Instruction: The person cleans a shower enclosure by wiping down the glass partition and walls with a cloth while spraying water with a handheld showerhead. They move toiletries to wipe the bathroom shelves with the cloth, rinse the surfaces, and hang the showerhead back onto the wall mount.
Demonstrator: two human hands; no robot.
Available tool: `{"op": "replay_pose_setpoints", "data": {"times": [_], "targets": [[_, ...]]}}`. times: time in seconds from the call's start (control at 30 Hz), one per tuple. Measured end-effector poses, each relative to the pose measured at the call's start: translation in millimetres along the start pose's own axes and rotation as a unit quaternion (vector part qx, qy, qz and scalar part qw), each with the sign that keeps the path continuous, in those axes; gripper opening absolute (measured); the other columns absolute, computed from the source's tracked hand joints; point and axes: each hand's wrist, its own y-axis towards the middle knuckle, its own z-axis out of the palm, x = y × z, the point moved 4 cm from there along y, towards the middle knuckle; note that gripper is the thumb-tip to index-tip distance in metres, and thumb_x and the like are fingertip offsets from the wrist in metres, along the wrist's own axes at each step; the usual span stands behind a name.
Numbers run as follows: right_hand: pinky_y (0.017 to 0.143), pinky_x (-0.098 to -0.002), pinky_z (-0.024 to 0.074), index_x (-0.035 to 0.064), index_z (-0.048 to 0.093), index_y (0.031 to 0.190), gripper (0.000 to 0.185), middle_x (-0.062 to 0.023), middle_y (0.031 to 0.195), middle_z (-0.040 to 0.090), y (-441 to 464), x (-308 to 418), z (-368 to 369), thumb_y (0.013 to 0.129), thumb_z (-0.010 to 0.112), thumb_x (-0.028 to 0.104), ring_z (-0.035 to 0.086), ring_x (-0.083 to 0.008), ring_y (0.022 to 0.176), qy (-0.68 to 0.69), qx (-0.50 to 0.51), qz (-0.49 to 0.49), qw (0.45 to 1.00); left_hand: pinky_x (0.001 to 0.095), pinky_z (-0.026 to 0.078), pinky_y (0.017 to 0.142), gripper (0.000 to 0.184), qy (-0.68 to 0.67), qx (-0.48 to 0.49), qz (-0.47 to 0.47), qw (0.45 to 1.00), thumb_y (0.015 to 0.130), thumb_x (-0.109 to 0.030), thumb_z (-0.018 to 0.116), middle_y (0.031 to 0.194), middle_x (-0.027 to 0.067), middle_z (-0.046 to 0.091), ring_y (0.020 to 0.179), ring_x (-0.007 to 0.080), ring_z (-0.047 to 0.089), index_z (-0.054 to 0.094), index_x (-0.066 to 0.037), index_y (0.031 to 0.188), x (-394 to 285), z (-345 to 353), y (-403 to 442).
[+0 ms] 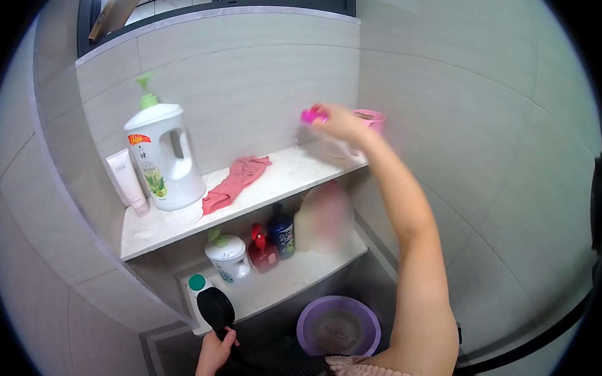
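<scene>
Over the right end of the upper white shelf (284, 181), my right hand (341, 125) is closed on a bright pink object (313, 116), seemingly the cap of a clear bottle blurred by motion. A pink cup (372, 119) stands just behind that hand. At the lower left my left hand (217, 351) grips the handle of a black shower head (215, 307), close to the lower shelf's left end. A crumpled pink cloth (235, 184) lies on the upper shelf, touched by neither hand.
A large white pump bottle (163, 157) and a white tube (127, 180) stand left on the upper shelf. The lower shelf holds a small white pump bottle (227, 257), a red bottle (263, 253), a dark blue bottle (281, 232) and others. A purple basin (305, 331) sits below.
</scene>
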Motion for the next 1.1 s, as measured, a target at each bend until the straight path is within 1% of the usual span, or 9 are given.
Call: {"op": "replay_pose_setpoints", "data": {"times": [0.17,0.3,0.5,0.63,0.73,0.87,0.93,1.0,1.1], "targets": [[0.084,-0.0421,0.0513,0.0018,0.072,0.102,0.043,-0.0211,0.103,0.070,22.7,-47.2,-104.4,0.083,0.058,0.037,0.067,-0.0343,0.094,-0.061,-0.018,0.158,0.985,0.0310,0.052,0.066,0.025,0.027,-0.003,-0.015,1.000,0.096,-0.023,0.062,0.070,0.0075,0.064,0.068,0.0162,0.066,0.057,0.002,0.091,-5.1,0.7,-1.7],[0.082,-0.0378,0.0518,0.0011,0.072,0.104,0.046,-0.0170,0.099,0.071,16.1,-84.8,-95.0,0.088,0.056,0.041,0.068,-0.0281,0.090,-0.141,0.054,0.248,0.957,0.0306,0.052,0.066,0.026,0.006,-0.019,-0.009,1.000,0.095,-0.023,0.062,0.070,0.0078,0.066,0.069,0.0163,0.066,0.059,0.002,0.090,-2.3,4.4,-2.4],[0.092,-0.0425,0.0499,0.0053,0.066,0.120,0.056,-0.0190,0.117,0.066,-13.7,-81.8,-64.6,0.087,0.059,0.051,0.063,-0.0351,0.109,-0.157,-0.085,0.180,0.967,0.0313,0.051,0.066,0.024,0.041,-0.017,-0.017,0.999,0.095,-0.023,0.062,0.070,0.0075,0.066,0.069,0.0167,0.066,0.060,0.001,0.091,-7.1,1.2,-6.2],[0.085,-0.0430,0.0525,0.0038,0.066,0.116,0.059,-0.0226,0.115,0.065,-21.8,-85.9,-54.5,0.086,0.059,0.054,0.065,-0.0353,0.102,-0.137,-0.038,0.152,0.978,0.0316,0.051,0.067,0.022,0.049,-0.024,-0.046,0.997,0.095,-0.021,0.061,0.070,0.0073,0.065,0.069,0.0168,0.066,0.060,0.001,0.091,-14.9,-1.0,-6.8],[0.081,-0.0439,0.0538,0.0022,0.067,0.113,0.054,-0.0254,0.110,0.066,-19.5,-66.4,-45.8,0.082,0.065,0.046,0.065,-0.0356,0.102,-0.175,0.039,0.202,0.963,0.0316,0.051,0.067,0.022,0.045,-0.024,-0.035,0.998,0.095,-0.021,0.061,0.070,0.0073,0.065,0.069,0.0169,0.066,0.060,0.001,0.091,-15.0,-1.0,-5.1],[0.080,-0.0409,0.0542,0.0014,0.069,0.108,0.045,-0.0227,0.104,0.069,9.8,-87.5,-39.7,0.077,0.070,0.034,0.068,-0.0327,0.094,-0.180,0.014,0.189,0.965,0.0314,0.051,0.067,0.023,0.052,-0.015,-0.033,0.998,0.094,-0.022,0.062,0.071,0.0076,0.066,0.069,0.0167,0.065,0.060,0.001,0.090,-19.5,3.0,-10.7],[0.082,-0.0396,0.0539,0.0032,0.069,0.110,0.043,-0.0219,0.104,0.069,13.0,-62.3,-53.8,0.077,0.069,0.031,0.069,-0.0320,0.092,-0.140,0.007,0.161,0.977,0.0313,0.051,0.068,0.023,0.062,-0.017,-0.045,0.997,0.094,-0.022,0.062,0.071,0.0078,0.066,0.069,0.0165,0.065,0.060,0.000,0.090,-24.0,1.2,-10.8],[0.069,-0.0393,0.0541,-0.0027,0.065,0.091,0.027,-0.0163,0.105,0.069,12.5,-17.0,-56.6,0.083,0.065,0.023,0.069,-0.0254,0.073,-0.015,0.001,0.030,0.999,0.0312,0.050,0.068,0.022,0.065,-0.026,-0.066,0.995,0.093,-0.022,0.062,0.072,0.0076,0.067,0.071,0.0163,0.066,0.061,0.000,0.091,-22.6,-3.3,-15.5],[0.069,-0.0380,0.0542,-0.0024,0.063,0.093,0.022,-0.0175,0.122,0.062,-2.8,88.0,-47.0,0.088,0.062,0.019,0.067,-0.0199,0.076,0.095,0.067,-0.006,0.993,0.0313,0.050,0.069,0.022,0.065,-0.037,-0.057,0.996,0.093,-0.023,0.062,0.073,0.0074,0.067,0.072,0.0162,0.066,0.061,-0.001,0.092,-16.4,-9.4,-14.6]]}}
